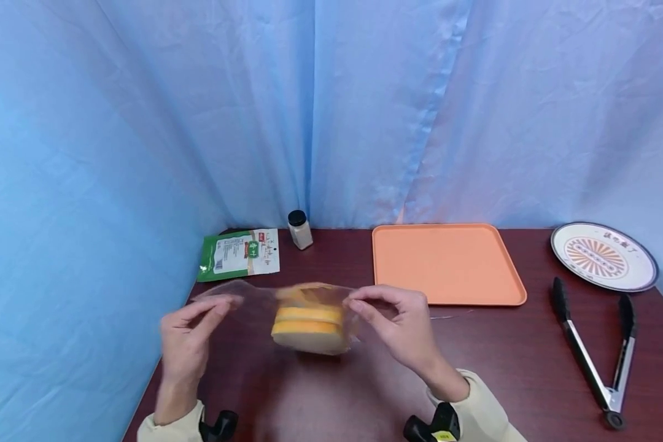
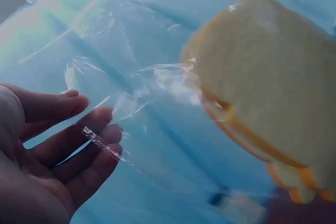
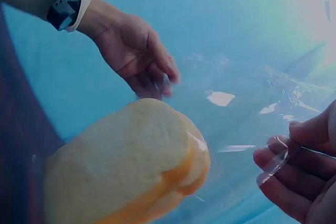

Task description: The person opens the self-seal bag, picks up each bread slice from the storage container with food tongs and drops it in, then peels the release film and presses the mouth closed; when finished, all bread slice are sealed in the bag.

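Slices of bread with orange-yellow crusts [image 1: 309, 334] hang above the table between the hands, inside a clear plastic bag [image 1: 256, 301]. With thumb and fingers, the left hand [image 1: 190, 341] pinches the bag's left edge. The right hand [image 1: 400, 328] pinches its right edge near the bread. In the left wrist view, the pale face of the bread [image 2: 268, 77] shows large beside the shiny plastic. From the right wrist view, the bread [image 3: 126, 156] hangs below the left hand, and a strip of plastic crosses the right fingers [image 3: 289, 192].
A green and white packet [image 1: 237, 255] and a black-capped shaker [image 1: 301, 230] are at the back left. Behind the right hand lies an orange tray [image 1: 447, 264]. A patterned plate [image 1: 604, 256] and black-tipped tongs [image 1: 580, 353] lie at right. Blue curtains [image 1: 309, 110] surround the table.
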Motion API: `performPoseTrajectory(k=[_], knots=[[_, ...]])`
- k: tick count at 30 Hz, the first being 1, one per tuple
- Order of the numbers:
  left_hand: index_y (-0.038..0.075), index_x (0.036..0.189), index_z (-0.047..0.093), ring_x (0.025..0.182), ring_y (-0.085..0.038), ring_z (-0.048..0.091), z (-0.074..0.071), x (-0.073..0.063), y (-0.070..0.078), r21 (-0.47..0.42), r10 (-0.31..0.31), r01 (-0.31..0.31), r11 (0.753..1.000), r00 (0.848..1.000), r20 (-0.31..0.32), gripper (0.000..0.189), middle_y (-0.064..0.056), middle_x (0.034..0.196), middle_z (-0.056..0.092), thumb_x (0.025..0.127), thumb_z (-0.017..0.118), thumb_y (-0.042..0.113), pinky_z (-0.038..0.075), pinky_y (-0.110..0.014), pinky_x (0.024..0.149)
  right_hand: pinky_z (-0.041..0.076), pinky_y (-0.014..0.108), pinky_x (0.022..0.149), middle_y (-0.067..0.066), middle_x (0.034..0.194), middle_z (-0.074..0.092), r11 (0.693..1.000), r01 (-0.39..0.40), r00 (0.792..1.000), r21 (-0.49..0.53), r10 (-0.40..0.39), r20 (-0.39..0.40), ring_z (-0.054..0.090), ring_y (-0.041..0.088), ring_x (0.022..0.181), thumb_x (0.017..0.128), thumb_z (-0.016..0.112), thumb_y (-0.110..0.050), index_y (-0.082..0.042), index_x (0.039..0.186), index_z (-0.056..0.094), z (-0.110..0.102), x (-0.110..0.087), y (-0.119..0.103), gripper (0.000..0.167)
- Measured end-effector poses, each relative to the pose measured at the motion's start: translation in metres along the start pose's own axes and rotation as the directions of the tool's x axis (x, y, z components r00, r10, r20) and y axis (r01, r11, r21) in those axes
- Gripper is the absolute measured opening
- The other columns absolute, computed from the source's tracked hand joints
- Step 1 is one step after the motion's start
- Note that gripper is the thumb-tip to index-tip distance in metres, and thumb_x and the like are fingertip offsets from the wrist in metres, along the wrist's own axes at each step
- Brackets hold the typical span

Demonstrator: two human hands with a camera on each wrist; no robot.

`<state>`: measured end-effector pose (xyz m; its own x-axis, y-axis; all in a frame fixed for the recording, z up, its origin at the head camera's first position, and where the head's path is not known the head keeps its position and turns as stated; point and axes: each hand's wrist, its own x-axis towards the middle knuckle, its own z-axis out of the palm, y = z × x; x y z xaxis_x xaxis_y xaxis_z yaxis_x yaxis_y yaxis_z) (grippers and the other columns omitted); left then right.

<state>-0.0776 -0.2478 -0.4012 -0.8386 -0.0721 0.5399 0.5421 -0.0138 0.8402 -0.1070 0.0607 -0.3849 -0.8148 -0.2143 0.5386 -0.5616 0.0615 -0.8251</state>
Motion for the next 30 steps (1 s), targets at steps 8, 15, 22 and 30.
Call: performPoseTrajectory(k=[8, 15, 22, 30], knots=[[-0.027, 0.104, 0.062, 0.097, -0.007, 0.073, 0.003, -0.008, -0.009, 0.098, -0.184, 0.182, 0.978, 0.983, 0.004, 0.020, 0.009, 0.100, 0.078, 0.091, 0.060, -0.013, 0.059, -0.022, 0.085, 0.059, 0.017, 0.070, 0.016, 0.083, 0.076, 0.999, -0.019, 1.000, -0.032, 0.019, -0.008, 0.069, -0.003, 0.078, 0.087, 0.070, 0.005, 0.001, 0.088, 0.075, -0.004, -0.004, 0.012, 0.006], [-0.025, 0.105, 0.064, 0.096, -0.008, 0.074, 0.000, -0.008, -0.003, 0.083, -0.176, 0.175, 0.981, 0.984, 0.002, 0.018, 0.007, 0.100, 0.079, 0.093, 0.058, -0.013, 0.059, -0.023, 0.085, 0.060, 0.019, 0.069, 0.016, 0.084, 0.076, 0.999, -0.050, 0.999, 0.002, 0.050, 0.005, 0.071, 0.001, 0.076, 0.087, 0.071, 0.004, -0.001, 0.089, 0.075, -0.006, -0.003, 0.007, 0.007], [-0.021, 0.101, 0.067, 0.098, -0.017, 0.073, -0.009, -0.013, 0.003, -0.068, -0.007, 0.010, 0.998, 0.999, 0.041, 0.020, -0.006, 0.098, 0.079, 0.090, 0.051, -0.024, 0.059, -0.026, 0.084, 0.059, 0.021, 0.065, 0.017, 0.083, 0.076, 0.998, -0.037, 0.998, 0.046, 0.035, 0.050, 0.070, -0.001, 0.075, 0.087, 0.070, 0.005, 0.000, 0.090, 0.075, -0.003, -0.009, -0.004, 0.007], [-0.021, 0.105, 0.066, 0.099, -0.025, 0.073, -0.034, -0.031, 0.012, -0.250, 0.118, -0.073, 0.965, 0.979, 0.168, 0.035, -0.016, 0.105, 0.076, 0.085, 0.040, -0.035, 0.059, -0.031, 0.086, 0.060, 0.022, 0.062, 0.015, 0.082, 0.077, 0.993, 0.037, 0.990, 0.114, -0.053, 0.133, 0.069, -0.004, 0.078, 0.086, 0.071, 0.006, -0.001, 0.090, 0.075, 0.009, -0.029, -0.024, 0.010]])
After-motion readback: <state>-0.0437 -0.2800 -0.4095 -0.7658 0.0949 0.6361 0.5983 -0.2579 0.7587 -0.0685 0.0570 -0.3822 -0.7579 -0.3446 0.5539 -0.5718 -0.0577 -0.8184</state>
